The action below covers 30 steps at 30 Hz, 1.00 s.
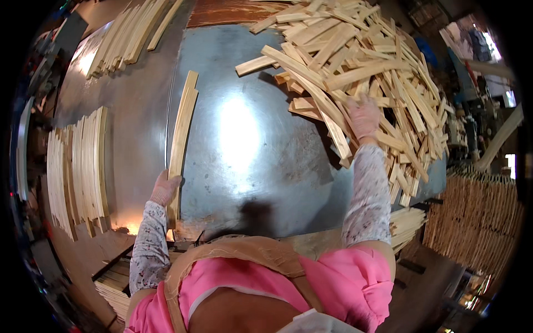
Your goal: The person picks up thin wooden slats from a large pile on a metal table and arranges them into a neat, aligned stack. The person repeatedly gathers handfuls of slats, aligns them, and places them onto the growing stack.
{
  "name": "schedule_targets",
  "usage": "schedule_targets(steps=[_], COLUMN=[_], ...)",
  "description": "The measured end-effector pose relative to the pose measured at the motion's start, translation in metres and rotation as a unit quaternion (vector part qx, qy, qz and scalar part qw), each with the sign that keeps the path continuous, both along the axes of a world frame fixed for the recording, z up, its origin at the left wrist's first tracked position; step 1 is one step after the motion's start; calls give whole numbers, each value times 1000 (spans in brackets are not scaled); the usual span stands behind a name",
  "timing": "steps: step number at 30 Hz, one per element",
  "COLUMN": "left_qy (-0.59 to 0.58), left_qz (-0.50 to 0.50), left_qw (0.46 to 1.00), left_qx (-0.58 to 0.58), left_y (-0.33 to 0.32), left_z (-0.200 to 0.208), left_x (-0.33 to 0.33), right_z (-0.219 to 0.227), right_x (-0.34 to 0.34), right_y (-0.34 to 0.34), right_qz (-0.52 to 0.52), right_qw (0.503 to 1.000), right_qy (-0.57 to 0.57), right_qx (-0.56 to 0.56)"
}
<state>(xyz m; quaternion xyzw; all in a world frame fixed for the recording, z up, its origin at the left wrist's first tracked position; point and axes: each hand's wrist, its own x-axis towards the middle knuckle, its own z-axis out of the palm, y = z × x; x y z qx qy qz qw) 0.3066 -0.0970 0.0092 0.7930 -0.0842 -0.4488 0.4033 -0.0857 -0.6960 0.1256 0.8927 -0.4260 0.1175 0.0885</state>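
My left hand (pixel 165 188) is closed round the near part of a couple of pale wooden slats (pixel 183 127). They lie side by side, lengthwise, at the left edge of the grey metal tabletop (pixel 222 183), their far ends uneven. On the right, my right hand (pixel 364 117) reaches into a big jumbled pile of wooden slats (pixel 333 50). Its fingers curl over a slat at the pile's near side; the fingertips are partly lost among the wood. Both hands look thinly gloved, and patterned sleeves cover the forearms.
Rows of aligned slats (pixel 78 166) lie on the brownish surface to the left, with another group (pixel 127 33) farther back. A tall stack of wood strips (pixel 472 216) stands at the right. More slats (pixel 408 225) sit below the table's near right edge.
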Motion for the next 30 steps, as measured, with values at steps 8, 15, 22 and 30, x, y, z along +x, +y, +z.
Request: schedule_targets(steps=[8,15,22,30], left_qy=[-41,-112,174,296], left_qz=[53,82,304,333], left_qw=[997,990,907,823], left_qx=[-35,-32,-235,-352], left_y=[8,-9,33,67], left_z=[9,17,65,-7], left_x=[-29,-20,1,-76], right_z=[-52,-79,-33,-97], right_x=[126,199,229,297], right_y=[103,293,294,502], right_qz=[-63,167,306,105], right_qw=[975,962,927,793], right_qy=[2,-24,80,-118], right_qx=[214,214,201,588])
